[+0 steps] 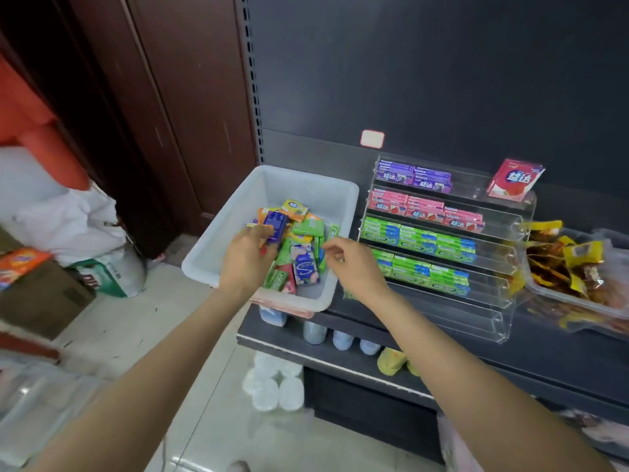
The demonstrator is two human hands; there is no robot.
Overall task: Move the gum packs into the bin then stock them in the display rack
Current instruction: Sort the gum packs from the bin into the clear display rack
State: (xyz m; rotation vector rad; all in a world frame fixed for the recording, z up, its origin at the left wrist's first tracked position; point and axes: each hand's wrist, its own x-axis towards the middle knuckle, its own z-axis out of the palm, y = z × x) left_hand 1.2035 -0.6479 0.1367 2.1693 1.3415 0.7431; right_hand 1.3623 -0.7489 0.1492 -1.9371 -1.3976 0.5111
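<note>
A white bin (272, 180) sits on the dark shelf and holds several loose gum packs (304, 264) in green, orange, red and blue. My left hand (246, 258) reaches into the bin and grips a purple gum pack (276, 223) between thumb and fingers. My right hand (349, 262) hovers over the bin's right rim with its fingers curled beside green packs; whether it pinches one is unclear. Right of the bin stands the clear tiered display rack (503, 301), with rows of purple (413, 178), pink (425, 211) and green packs (418, 238). A red pack (514, 180) leans on its top tier.
A clear tray of yellow-wrapped snacks (578, 298) stands right of the rack. Bottles (315, 332) line the shelf below, and more stand on the floor (272, 386). At left are a cardboard box (41, 294), white bags (68, 219) and a brown door (177, 97).
</note>
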